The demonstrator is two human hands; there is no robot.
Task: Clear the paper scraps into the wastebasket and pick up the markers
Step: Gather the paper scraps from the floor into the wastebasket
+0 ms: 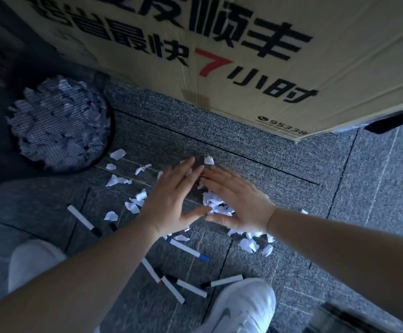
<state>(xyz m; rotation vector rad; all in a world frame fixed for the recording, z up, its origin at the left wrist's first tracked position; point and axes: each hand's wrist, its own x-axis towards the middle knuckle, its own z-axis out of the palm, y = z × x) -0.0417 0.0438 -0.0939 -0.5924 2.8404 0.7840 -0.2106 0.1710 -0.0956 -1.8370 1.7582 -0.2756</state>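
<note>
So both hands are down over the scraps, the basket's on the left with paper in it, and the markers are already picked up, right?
Not quite. The markers still lie on the carpet near the shoes, none picked up; the head view shows it. The rest holds: the left hand and right hand are spread over the paper scraps, and the wastebasket on the left holds paper.
</note>
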